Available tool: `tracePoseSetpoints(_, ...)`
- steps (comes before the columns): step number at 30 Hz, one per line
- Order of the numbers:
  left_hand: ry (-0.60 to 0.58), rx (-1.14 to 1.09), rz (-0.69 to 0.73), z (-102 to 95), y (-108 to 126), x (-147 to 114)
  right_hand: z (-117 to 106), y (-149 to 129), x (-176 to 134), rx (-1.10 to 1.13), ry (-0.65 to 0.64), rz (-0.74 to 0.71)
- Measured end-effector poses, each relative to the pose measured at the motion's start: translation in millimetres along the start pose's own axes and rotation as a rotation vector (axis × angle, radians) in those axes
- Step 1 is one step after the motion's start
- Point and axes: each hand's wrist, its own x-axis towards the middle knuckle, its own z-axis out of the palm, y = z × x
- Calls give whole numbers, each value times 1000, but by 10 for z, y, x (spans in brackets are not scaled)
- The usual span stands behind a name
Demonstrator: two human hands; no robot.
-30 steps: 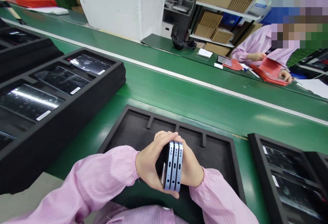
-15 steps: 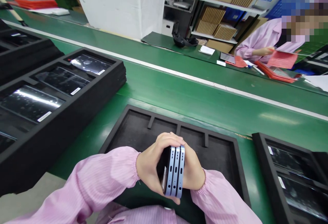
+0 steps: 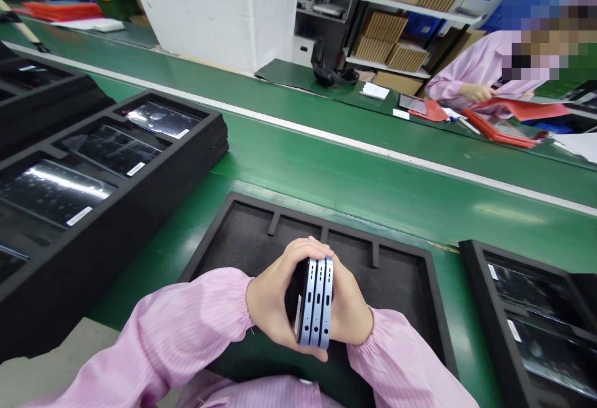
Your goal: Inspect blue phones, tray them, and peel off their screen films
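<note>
Three light-blue smartphones (image 3: 318, 302) stand on edge, pressed together face to back, with their port ends turned toward me. My left hand (image 3: 275, 290) wraps around them from the left, its fingers over the upper edge and the thumb below. From the right, my right hand (image 3: 349, 302) closes against the outer phone; most of its fingers are hidden. A dark screen side with a white label shows on the leftmost phone. Beneath both hands lies a black foam tray (image 3: 401, 271) with short divider ribs along its far side and no phones visible in it.
At left, stacked foam trays (image 3: 153, 184) hold several phones with dark screens. Another loaded foam tray (image 3: 485, 308) lies at right. Across the green bench (image 3: 364, 128), a co-worker (image 3: 476, 66) handles a red sheet; red pouches (image 3: 504, 131) lie nearby.
The phones have risen slightly and tilted a little between my hands, which keep their hold. Across the bench, the co-worker's red sheet has shifted right and tipped flatter.
</note>
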Motion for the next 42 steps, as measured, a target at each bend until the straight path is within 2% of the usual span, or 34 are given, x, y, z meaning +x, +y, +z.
tracePoseSetpoints(10,2,-7,-46,-10,-1,-15,27,23,-27,19,-12,52)
tracePoseSetpoints(26,8,68,21,1,33,-41,41,43,-74,-104,14,-71)
tracePoseSetpoints(42,-13,118,70,6,41,-41,33,25,-101,-101,26,-84)
